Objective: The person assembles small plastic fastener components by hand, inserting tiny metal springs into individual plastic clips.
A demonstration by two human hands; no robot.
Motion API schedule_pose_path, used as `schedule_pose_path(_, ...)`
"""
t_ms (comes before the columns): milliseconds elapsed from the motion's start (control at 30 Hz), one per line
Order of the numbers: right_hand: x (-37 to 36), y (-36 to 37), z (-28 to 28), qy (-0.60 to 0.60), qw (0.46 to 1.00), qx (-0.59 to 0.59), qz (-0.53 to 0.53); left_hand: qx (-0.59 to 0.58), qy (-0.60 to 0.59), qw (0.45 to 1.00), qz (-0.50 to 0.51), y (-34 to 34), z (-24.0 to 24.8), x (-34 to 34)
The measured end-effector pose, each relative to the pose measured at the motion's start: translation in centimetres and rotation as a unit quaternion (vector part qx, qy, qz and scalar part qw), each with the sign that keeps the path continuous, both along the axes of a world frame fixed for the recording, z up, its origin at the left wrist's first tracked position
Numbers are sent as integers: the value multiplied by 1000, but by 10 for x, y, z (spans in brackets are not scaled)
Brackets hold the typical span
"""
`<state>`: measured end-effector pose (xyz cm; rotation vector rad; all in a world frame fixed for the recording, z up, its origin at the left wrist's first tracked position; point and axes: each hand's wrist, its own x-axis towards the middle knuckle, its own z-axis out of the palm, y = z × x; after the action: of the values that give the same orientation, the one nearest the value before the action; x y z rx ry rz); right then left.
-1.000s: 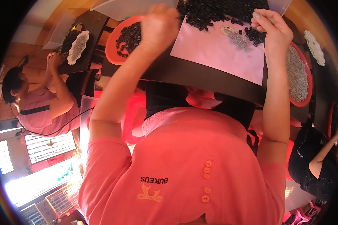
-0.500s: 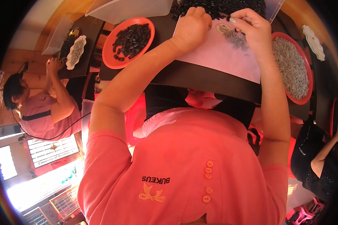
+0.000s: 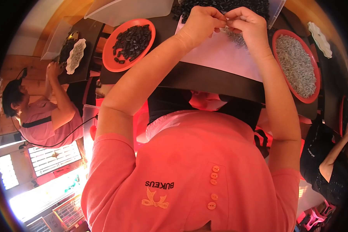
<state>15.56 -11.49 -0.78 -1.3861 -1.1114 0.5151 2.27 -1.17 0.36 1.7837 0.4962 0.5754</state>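
Note:
Over a pale pink sheet (image 3: pixel 216 58) on the dark table, my left hand (image 3: pixel 201 25) and my right hand (image 3: pixel 251 29) meet at the fingertips. Thumb and forefinger are pinched on each; whatever sits between them is too small and covered to name. Just below the fingertips, a scatter of small clear-grey pieces (image 3: pixel 237 38) lies on the sheet, partly hidden by my right hand. Right behind my hands spreads a heap of small black pieces (image 3: pixel 243 5).
Left stands a red tray (image 3: pixel 109 63) of black pieces; right, a red tray (image 3: pixel 318 87) full of clear-grey pieces. A translucent bin (image 3: pixel 127 9) is at the back left, a white scalloped dish (image 3: pixel 319 40) far right. Other people sit left (image 3: pixel 46 120) and right (image 3: pixel 324 166).
My right hand has moved left from the edge of the black heap, and my left hand has turned toward it. Their fingertips, apart before, now meet. The view has shifted slightly.

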Motion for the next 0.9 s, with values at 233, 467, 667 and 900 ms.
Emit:
schedule_pose_path(233,1,-1,4,102,995,10,-13,-80,-40,994,-64,4,14,-2)
schedule_pose_path(467,0,-3,11,156,987,39,-14,-192,-30,975,-105,-3,52,-8)
schedule_pose_path(667,4,-5,10,157,986,42,-40,-152,-35,983,-97,-2,34,-4)
schedule_pose_path(900,-3,-7,6,238,970,19,-50,276,-144,948,71,-18,-22,16)
